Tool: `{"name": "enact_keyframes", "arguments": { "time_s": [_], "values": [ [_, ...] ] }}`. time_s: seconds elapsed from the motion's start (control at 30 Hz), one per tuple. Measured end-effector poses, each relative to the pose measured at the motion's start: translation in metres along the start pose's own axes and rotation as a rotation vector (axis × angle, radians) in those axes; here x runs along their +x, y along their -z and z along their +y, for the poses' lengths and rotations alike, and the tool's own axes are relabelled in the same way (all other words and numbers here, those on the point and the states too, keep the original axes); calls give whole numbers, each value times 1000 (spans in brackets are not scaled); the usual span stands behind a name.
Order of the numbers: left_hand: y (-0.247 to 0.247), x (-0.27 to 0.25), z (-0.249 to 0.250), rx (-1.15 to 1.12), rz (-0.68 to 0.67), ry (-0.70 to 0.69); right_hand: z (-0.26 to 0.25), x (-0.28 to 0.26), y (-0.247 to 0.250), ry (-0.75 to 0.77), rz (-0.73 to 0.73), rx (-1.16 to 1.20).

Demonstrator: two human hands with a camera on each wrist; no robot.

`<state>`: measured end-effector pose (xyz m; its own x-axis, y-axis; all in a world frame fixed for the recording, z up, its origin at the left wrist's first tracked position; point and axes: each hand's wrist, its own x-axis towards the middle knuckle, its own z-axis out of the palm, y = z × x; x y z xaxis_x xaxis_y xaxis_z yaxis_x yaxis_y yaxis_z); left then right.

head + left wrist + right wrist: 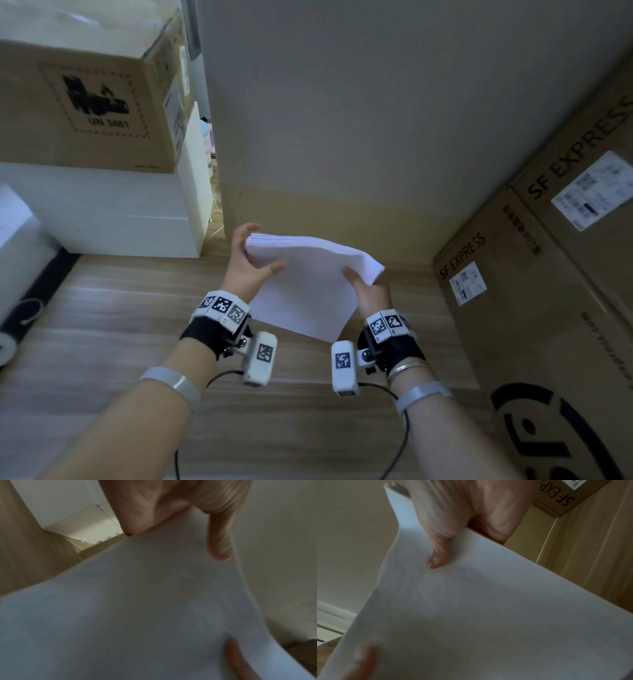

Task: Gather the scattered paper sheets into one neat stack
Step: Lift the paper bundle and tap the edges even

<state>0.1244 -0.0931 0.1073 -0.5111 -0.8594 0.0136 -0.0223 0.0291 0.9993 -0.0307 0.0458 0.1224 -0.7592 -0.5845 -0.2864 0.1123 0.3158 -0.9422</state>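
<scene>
A stack of white paper sheets is held up in the air above the wooden floor, tilted with its far edge raised. My left hand grips its left side, thumb on top and fingers behind the far corner. My right hand grips the right side, thumb on the top sheet. The left wrist view shows the paper filling most of the picture, my left hand pinching its edge. In the right wrist view my right hand holds the stack, thumb pressed on the sheet.
A brown cardboard box sits on white boxes at the left. Large SF Express cartons line the right side. A beige wall stands just beyond the paper. Wooden floor lies below my arms.
</scene>
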Motion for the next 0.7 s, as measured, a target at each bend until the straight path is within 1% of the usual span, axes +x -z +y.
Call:
{"name": "enact_keyframes", "arguments": {
  "time_s": [0.17, 0.23, 0.3, 0.33, 0.4, 0.43, 0.47, 0.5, 0.57, 0.6, 0.7],
  "values": [
    [12, 2, -12, 49, -36, 154, 4, -3, 1, 73, -13, 46],
    [16, 4, -13, 43, -72, 193, 8, 0, 3, 88, -28, 56],
    [20, 4, -19, 32, -117, 258, 15, 2, 4, 55, -62, 22],
    [21, 2, -24, 67, -150, 306, 21, 2, 2, 20, -88, -11],
    [20, -4, -32, 224, -216, 355, 34, 0, -1, -40, -139, -75],
    [18, -7, -35, 294, -210, 338, 41, 1, -2, -60, -149, -94],
    [16, -8, -37, 313, -173, 325, 45, 2, -3, -65, -144, -95],
    [16, -8, -36, 309, -135, 304, 47, 4, -3, -66, -133, -85],
    [15, -7, -38, 253, -79, 322, 51, 8, -2, -63, -113, -61],
    [14, -6, -43, 263, -80, 349, 54, 10, -3, -70, -114, -64],
    [10, -10, -57, 420, -129, 480, 68, 11, -7, -140, -161, -123]
  ]
}}
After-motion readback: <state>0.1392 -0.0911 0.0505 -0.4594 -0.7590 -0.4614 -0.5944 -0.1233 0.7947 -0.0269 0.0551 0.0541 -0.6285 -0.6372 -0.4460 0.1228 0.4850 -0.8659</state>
